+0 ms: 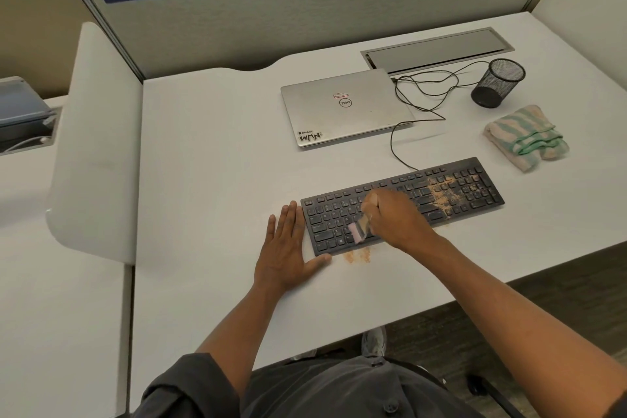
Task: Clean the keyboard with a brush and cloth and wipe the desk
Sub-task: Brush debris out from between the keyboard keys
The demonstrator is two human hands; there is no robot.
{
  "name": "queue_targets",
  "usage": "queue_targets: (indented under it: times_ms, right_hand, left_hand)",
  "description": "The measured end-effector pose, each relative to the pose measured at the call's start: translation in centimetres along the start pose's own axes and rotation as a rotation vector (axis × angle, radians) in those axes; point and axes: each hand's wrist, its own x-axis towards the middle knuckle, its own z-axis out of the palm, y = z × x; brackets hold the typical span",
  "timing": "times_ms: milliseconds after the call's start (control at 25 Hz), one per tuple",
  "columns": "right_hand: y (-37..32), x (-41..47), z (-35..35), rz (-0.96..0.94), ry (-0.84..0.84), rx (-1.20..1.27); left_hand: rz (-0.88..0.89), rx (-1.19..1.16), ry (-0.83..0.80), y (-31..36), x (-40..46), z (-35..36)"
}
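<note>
A black keyboard [441, 195] lies on the white desk [210, 163], with tan dust spread over its right half. My right hand [397, 217] grips a small brush [360, 229] whose pale bristles touch the lower left keys; the brush is blurred. My left hand [288, 248] lies flat on the desk with straight fingers, its thumb against the keyboard's left front corner. A small patch of tan dust [358, 254] sits on the desk just in front of the keyboard. A folded green and cream striped cloth [526, 136] rests to the right, behind the keyboard.
A shut silver laptop [342, 108] lies behind the keyboard, with a black cable [424, 92] looping to a cable tray [437, 49]. A black mesh pen cup [497, 83] stands at the back right. Grey partitions [271, 10] close off the back and a white divider [98, 146] the left.
</note>
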Motion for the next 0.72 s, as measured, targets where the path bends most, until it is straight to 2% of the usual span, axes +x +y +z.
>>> queue_targets:
  times_ms: [160, 360, 520, 720]
  right_hand:
    - [-0.32, -0.1, -0.31, 0.004, 0.1, 0.104]
    - [-0.22, -0.14, 0.23, 0.034, 0.004, -0.015]
    - [-0.32, -0.39, 0.04, -0.001, 0.112, 0.107]
    - [-0.41, -0.74, 0.21, -0.012, 0.074, 0.065]
  left_hand:
    - [0.0, -0.019, 0.006, -0.05, 0.01, 0.14]
    - [0.0, -0.003, 0.006, -0.09, 0.0, 0.12]
    - [0.005, -0.02, 0.008, -0.06, -0.04, 0.14]
    - [0.007, -0.073, 0.017, 0.13, 0.22, -0.2]
